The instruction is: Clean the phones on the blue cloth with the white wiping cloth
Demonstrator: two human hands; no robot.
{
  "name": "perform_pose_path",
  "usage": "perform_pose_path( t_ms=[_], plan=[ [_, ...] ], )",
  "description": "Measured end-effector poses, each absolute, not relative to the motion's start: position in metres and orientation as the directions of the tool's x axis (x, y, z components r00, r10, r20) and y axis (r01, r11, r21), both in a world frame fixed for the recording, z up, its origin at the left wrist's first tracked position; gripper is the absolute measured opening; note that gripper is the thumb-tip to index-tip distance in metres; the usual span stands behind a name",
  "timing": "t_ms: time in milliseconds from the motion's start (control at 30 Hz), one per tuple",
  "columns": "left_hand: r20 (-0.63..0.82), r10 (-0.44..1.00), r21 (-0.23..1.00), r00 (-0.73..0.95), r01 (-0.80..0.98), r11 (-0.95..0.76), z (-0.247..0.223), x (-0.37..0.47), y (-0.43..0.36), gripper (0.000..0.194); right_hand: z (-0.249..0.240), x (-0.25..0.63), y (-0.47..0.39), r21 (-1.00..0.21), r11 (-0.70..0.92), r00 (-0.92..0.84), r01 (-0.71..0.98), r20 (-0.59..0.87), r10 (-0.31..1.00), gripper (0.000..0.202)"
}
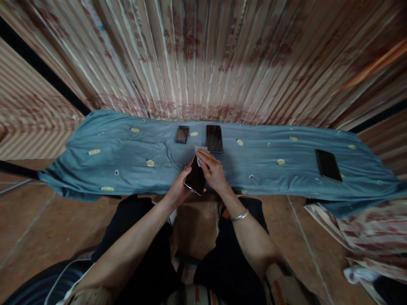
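Held phone: a dark phone (195, 178) is above the near edge of the tabletop (260, 171), tilted, with its glossy face towards the wearer.
Left hand: the left hand (178, 186) is closed around the phone's side, supporting it from beneath.
Right hand: the right hand (213, 169) pinches a small pale cloth (200, 149), perhaps a tissue, against the phone's upper end; a silver bracelet (240, 216) circles the wrist.
Wiping so far: this looks partway through, with cloth and phone together and both hands busy. The lower part of the dark face lies uncovered; whether it is wiped already, I cannot tell.
Other phone: a second dark phone (214, 139) lies flat just beyond the hands, touched by neither. Nothing shows whether it is cleaned or waiting.
Far right: a black flat device (328, 165) lies well apart from the rest, its condition equally unclear.
Blurred item: a small pixelated object (182, 134) lies left of the second phone, too obscured to name.
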State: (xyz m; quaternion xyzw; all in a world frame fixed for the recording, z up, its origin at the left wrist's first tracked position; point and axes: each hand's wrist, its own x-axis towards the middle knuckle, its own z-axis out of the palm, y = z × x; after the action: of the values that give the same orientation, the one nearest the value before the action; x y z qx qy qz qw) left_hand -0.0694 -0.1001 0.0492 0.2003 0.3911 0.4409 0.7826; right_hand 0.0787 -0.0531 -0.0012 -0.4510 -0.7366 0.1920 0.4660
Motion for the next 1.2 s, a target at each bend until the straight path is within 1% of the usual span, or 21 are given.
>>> perform_pose_path(
  t_ms=[67,133,233,333,467,567,667,833,933,1067,1200],
  plan=[
    [-0.45,0.855,0.68,0.258,-0.521,0.515,0.05,-0.069,-0.098,0.051,-0.001,0.077,-0.055,-0.701,0.542,-0.193,0.464,0.517,0.834,0.038],
    [-0.469,0.851,0.697,0.236,-0.493,0.52,0.05,-0.067,-0.098,0.051,-0.002,0.075,-0.054,-0.696,0.542,-0.191,0.471,0.52,0.833,0.038],
    [-0.48,0.844,0.708,0.241,-0.461,0.534,0.052,-0.065,-0.1,0.051,-0.003,0.076,-0.051,-0.695,0.507,-0.112,0.511,0.531,0.84,0.039],
    [-0.452,0.853,0.707,0.262,-0.477,0.522,0.053,-0.063,-0.102,0.054,-0.004,0.076,-0.049,-0.702,0.488,-0.066,0.519,0.537,0.841,0.04],
    [-0.382,0.889,0.692,0.253,-0.56,0.456,0.052,-0.064,-0.098,0.056,-0.001,0.071,-0.056,-0.694,0.527,-0.149,0.49,0.529,0.835,0.038],
    [-0.393,0.902,0.681,0.179,-0.603,0.416,0.047,-0.065,-0.092,0.053,0.0,0.063,-0.065,-0.654,0.591,-0.227,0.473,0.557,0.799,0.04],
    [-0.384,0.914,0.696,0.134,-0.608,0.382,0.041,-0.064,-0.088,0.051,0.0,0.057,-0.069,-0.617,0.606,-0.254,0.502,0.565,0.785,0.042],
    [-0.35,0.927,0.742,0.132,-0.565,0.361,0.035,-0.059,-0.091,0.05,0.002,0.062,-0.061,-0.582,0.543,-0.179,0.605,0.566,0.805,0.046],
    [-0.34,0.925,0.749,0.171,-0.545,0.376,0.039,-0.056,-0.093,0.046,0.001,0.068,-0.055,-0.575,0.508,-0.135,0.641,0.567,0.813,0.049],
    [-0.335,0.92,0.748,0.204,-0.536,0.392,0.046,-0.057,-0.092,0.045,-0.002,0.072,-0.052,-0.605,0.459,-0.08,0.651,0.546,0.834,0.05],
    [-0.322,0.931,0.758,0.175,-0.542,0.364,0.047,-0.059,-0.09,0.046,-0.002,0.072,-0.052,-0.635,0.44,-0.061,0.635,0.527,0.848,0.05]
  ],
)
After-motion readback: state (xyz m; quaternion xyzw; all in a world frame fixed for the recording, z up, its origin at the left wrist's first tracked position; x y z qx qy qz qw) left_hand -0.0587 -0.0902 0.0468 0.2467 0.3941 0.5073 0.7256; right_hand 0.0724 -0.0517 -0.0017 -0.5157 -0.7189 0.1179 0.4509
